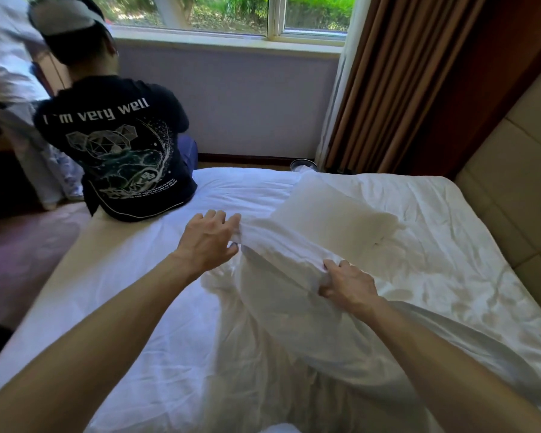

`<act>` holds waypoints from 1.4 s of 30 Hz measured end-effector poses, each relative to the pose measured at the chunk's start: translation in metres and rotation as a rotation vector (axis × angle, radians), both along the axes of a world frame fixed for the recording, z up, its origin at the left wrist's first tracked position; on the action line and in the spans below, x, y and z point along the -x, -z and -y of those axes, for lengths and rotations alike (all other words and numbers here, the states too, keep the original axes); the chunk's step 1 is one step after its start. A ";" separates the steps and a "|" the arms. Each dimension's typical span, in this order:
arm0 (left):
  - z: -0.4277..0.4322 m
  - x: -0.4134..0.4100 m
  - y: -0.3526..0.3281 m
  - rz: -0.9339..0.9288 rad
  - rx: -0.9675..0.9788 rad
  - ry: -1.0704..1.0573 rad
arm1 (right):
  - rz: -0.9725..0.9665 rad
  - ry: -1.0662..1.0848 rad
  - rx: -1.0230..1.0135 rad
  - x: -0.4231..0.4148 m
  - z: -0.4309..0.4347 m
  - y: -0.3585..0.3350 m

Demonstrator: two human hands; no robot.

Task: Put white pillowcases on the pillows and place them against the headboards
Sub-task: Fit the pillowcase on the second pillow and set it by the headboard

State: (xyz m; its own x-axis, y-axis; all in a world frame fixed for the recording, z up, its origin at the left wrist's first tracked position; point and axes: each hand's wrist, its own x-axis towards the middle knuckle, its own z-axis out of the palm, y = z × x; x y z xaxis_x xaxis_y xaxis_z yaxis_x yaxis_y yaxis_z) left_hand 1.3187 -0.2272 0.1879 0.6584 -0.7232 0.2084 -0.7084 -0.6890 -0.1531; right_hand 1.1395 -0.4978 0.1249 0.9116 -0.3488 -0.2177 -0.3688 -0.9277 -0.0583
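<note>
A white pillow [334,210] lies across the middle of the bed, its far end bare. A white pillowcase [281,254] is bunched over its near end. My left hand [208,240] pinches the left side of the pillowcase's edge between thumb and fingers. My right hand [347,284] grips the right side of that edge in curled fingers. The loose rest of the pillowcase trails toward me between my forearms.
The bed [138,292] has a wrinkled white sheet. A padded beige headboard [512,189] stands at the right. A person in a dark printed T-shirt [122,145] sits on the far left edge of the bed. Brown curtains [403,82] hang beside the window [231,14].
</note>
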 end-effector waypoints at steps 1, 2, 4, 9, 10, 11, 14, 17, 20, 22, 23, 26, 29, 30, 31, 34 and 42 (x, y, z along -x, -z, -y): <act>0.000 -0.003 -0.002 0.002 0.005 0.000 | -0.004 0.001 0.004 0.001 -0.001 -0.001; 0.000 -0.005 -0.005 0.015 0.015 0.010 | -0.009 -0.001 0.009 0.002 -0.002 -0.001; 0.000 -0.012 -0.008 0.079 0.011 0.076 | -0.011 -0.008 0.016 0.005 -0.004 -0.002; -0.006 -0.024 -0.019 0.265 -0.109 0.168 | -0.020 -0.001 0.011 0.010 -0.005 -0.003; -0.007 -0.024 -0.022 0.279 -0.104 0.174 | -0.021 0.006 0.011 0.010 -0.005 -0.004; -0.008 -0.024 -0.024 0.291 -0.099 0.173 | -0.023 0.009 0.016 0.010 -0.006 -0.005; -0.012 -0.021 -0.031 0.350 -0.081 0.142 | -0.013 -0.013 0.086 0.007 -0.006 -0.007; -0.019 -0.015 -0.029 0.306 -0.047 0.077 | -0.024 -0.032 0.153 -0.002 -0.003 -0.014; -0.027 -0.009 -0.019 0.196 -0.056 0.013 | -0.045 -0.047 0.147 -0.011 -0.002 -0.018; -0.031 -0.007 -0.012 0.135 -0.066 0.006 | -0.024 -0.108 0.074 -0.018 -0.009 -0.018; -0.034 -0.007 -0.010 0.094 -0.061 -0.001 | -0.006 -0.154 0.039 -0.023 -0.014 -0.019; -0.052 -0.009 -0.006 -0.050 0.027 -0.037 | 0.052 -0.265 0.031 -0.038 -0.036 -0.022; -0.074 -0.009 -0.013 -0.295 0.220 0.060 | 0.065 -0.288 0.066 -0.048 -0.049 -0.018; -0.078 -0.008 -0.016 -0.336 0.294 0.083 | 0.057 -0.285 0.071 -0.049 -0.051 -0.015; -0.078 -0.007 -0.019 -0.377 0.355 0.069 | 0.047 -0.282 0.074 -0.049 -0.052 -0.012; -0.067 -0.009 -0.025 -0.538 0.517 -0.186 | 0.038 -0.292 0.090 -0.050 -0.054 -0.007; -0.051 -0.019 -0.015 -0.969 0.765 -0.337 | 0.054 -0.265 0.130 -0.048 -0.048 -0.006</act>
State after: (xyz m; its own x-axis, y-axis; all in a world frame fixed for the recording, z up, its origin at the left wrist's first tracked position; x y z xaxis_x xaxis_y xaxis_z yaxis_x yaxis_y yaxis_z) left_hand 1.3373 -0.1758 0.2027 0.9005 -0.4003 -0.1700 -0.0813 -0.5389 0.8385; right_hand 1.1873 -0.4503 0.1312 0.9836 -0.1193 -0.1353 -0.1129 -0.9921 0.0540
